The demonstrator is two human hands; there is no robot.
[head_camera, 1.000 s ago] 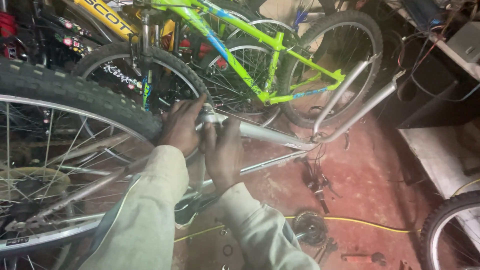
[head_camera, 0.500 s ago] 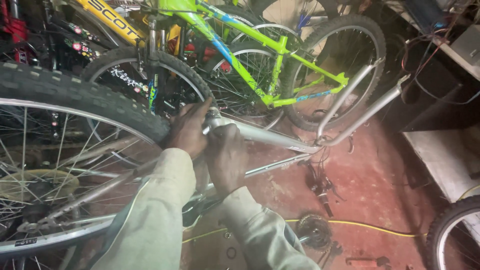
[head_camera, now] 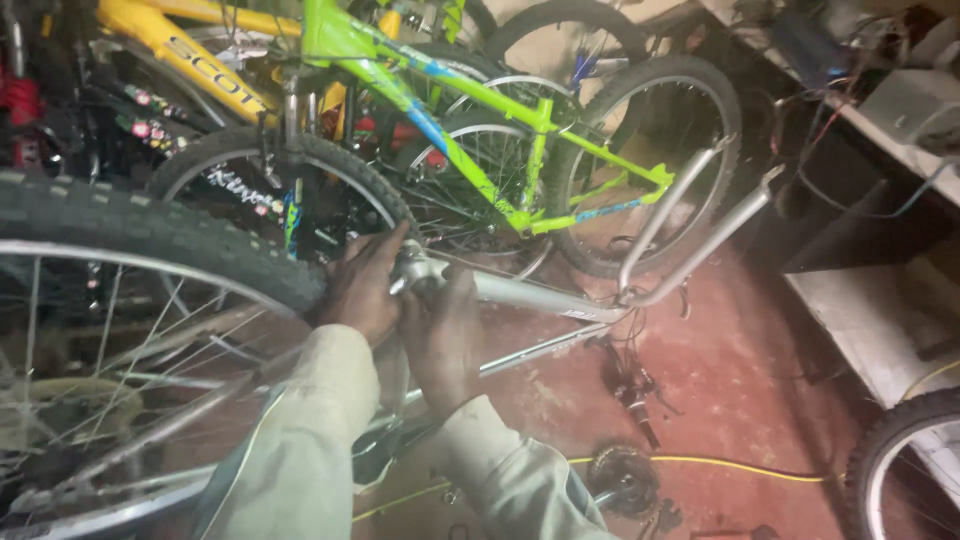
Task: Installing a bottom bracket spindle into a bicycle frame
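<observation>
- We cannot see what sits under our palms: the end of the silver bike frame (head_camera: pixel 560 298) vanishes beneath both hands, and only a small bright metal fitting (head_camera: pixel 415 270) peeks out between them.
- The knobby front tyre (head_camera: pixel 150 235) and its spoked wheel are cut off by the left and bottom edges, so we see only part of the rim.
- Our forearms, in pale sleeves (head_camera: pixel 300 450), leave the picture at the bottom edge.
- The far corners are dim; the bench (head_camera: pixel 900 140) at the upper right carries boxes and cables we cannot make out clearly.
- A second tyre (head_camera: pixel 900 450) is clipped at the lower right corner.
- Our left hand (head_camera: pixel 362 290) lies just beside the tyre tread, fingers curled over the top of the fitting and pressed against it.
- Our right hand (head_camera: pixel 440 340) sits touching the left, wrapped tight around the frame tube just below the fitting, knuckles toward the camera.
- The silver frame runs from our hands toward the right, its two rear stays rising upward over the red floor (head_camera: pixel 740 380).
- A green bike (head_camera: pixel 480 120) and a yellow frame (head_camera: pixel 180 50) stand behind.
- A chainring (head_camera: pixel 620 480) and a yellow cable (head_camera: pixel 720 465) lie on the floor.
</observation>
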